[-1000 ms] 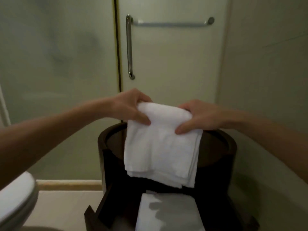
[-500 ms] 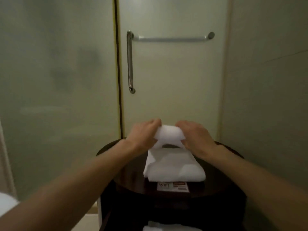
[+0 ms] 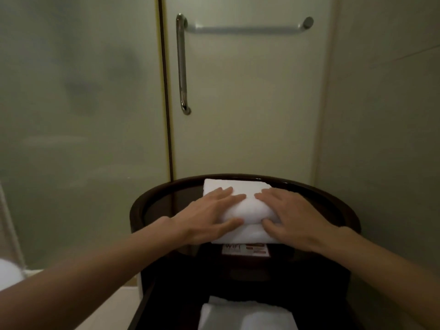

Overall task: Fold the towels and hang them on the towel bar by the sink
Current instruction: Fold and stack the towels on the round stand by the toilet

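- Two hands lie flat on one white folded towel [image 3: 238, 206], which sits on the dark round desk [image 3: 342, 208], toward its far edge.
- The left hand [image 3: 209, 216] has a released grip: fingers spread, palm down on the towel's left half, thumb along the near fold.
- The right hand [image 3: 291, 217] mirrors it on the right half, also released, pressing and not grasping.
- To do this well, I judge the palms should press evenly and smooth outward so the fold sets square before lifting.
- A WiFi card [image 3: 245, 249] peeks out under the towel's near edge; its small print is unreadable.
- A second towel [image 3: 247, 315] lies lower and nearer, cut off by the frame.
- The metal bar [image 3: 247, 28] hangs bare on the far door; no sink is visible.
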The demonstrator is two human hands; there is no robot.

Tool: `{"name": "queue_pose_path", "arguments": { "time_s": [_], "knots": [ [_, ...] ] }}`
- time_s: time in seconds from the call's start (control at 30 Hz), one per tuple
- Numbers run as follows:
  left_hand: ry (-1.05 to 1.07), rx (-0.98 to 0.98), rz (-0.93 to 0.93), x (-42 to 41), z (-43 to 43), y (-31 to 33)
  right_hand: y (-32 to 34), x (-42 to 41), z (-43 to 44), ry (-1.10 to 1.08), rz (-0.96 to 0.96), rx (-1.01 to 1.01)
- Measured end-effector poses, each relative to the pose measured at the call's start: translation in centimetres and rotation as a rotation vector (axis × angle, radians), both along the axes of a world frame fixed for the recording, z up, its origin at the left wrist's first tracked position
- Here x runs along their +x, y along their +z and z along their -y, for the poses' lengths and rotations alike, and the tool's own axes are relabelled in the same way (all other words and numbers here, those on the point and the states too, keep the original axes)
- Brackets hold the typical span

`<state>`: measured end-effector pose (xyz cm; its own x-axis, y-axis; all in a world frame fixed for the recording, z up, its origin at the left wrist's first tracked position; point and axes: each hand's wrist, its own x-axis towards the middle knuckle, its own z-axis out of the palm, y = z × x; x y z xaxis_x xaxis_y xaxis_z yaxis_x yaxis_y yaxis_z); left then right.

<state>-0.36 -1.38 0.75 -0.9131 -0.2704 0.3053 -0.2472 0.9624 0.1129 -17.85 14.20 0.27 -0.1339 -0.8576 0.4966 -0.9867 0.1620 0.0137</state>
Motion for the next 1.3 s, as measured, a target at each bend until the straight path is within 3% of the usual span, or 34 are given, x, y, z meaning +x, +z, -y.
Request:
{"name": "queue_pose_path", "arguments": {
  "time_s": [0.4,0.47,0.53,0.63,0.73,0.87,1.03,1.3],
  "knots": [
    [0.081,-0.134,0.117,0.5,-1.6,0.5,0.2,1.0,-1.3,-0.009,0.034,0.077],
    [0.081,-0.194,0.018,1.6,-2.7,0.4,0.5,2.4,-2.6,0.062,0.028,0.018],
    [-0.028,-0.225,-0.201,3.3,-4.4,-0.2,0.4,4.4,-4.3,0.199,0.015,-0.033],
    [-0.235,-0.072,-0.366,6.0,-7.0,-1.6,-0.3,7.2,-6.7,0.311,0.1,0.18],
    [-0.292,0.104,-0.11,7.7,-8.8,-4.0,-2.0,8.4,-8.1,0.321,0.154,0.584],
    [-0.289,0.094,0.297,8.0,-10.1,-7.4,-4.0,9.5,-8.9,0.257,0.21,0.948],
    [-0.256,0.032,0.597,6.3,-11.4,-9.4,-5.6,10.0,-8.3,0.237,0.084,0.994],
    [-0.199,-0.025,0.646,5.0,-10.7,-10.2,-6.7,9.1,-7.1,0.138,0.07,0.992]
  ]
}}
